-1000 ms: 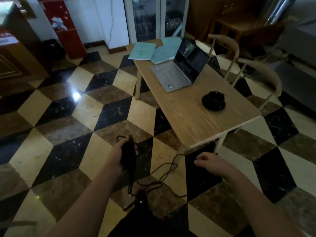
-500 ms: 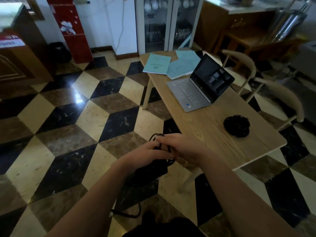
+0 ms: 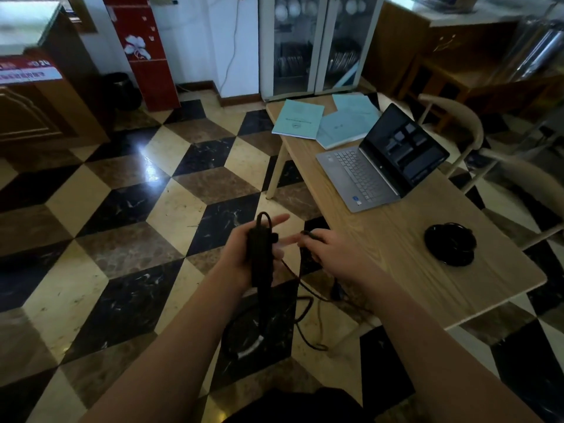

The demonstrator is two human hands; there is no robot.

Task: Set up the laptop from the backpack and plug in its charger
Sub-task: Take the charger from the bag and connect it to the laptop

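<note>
The open silver laptop (image 3: 366, 175) sits on the wooden table (image 3: 396, 264), its dark screen facing left. My left hand (image 3: 238, 257) holds the black charger brick (image 3: 259, 254) upright against its palm, left of the table's near corner. Two of its fingers stick out straight past the brick. My right hand (image 3: 332, 254) is just right of it, over the table edge, and pinches the end of the charger cable (image 3: 307, 236) at its fingertips. The rest of the cable (image 3: 305, 319) hangs in loops toward the floor. I cannot make out the backpack for certain.
A black cup on a saucer (image 3: 450, 244) stands at the table's near right. Blue booklets (image 3: 297, 119) lie at its far end. Two wooden chairs (image 3: 457, 120) stand behind the table. A dark shape (image 3: 293, 404) lies at the bottom edge.
My hands were together on the bundled charger. They have drawn apart: the left keeps the brick, the right has pulled the cable end out to the right, and loose loops have dropped.
</note>
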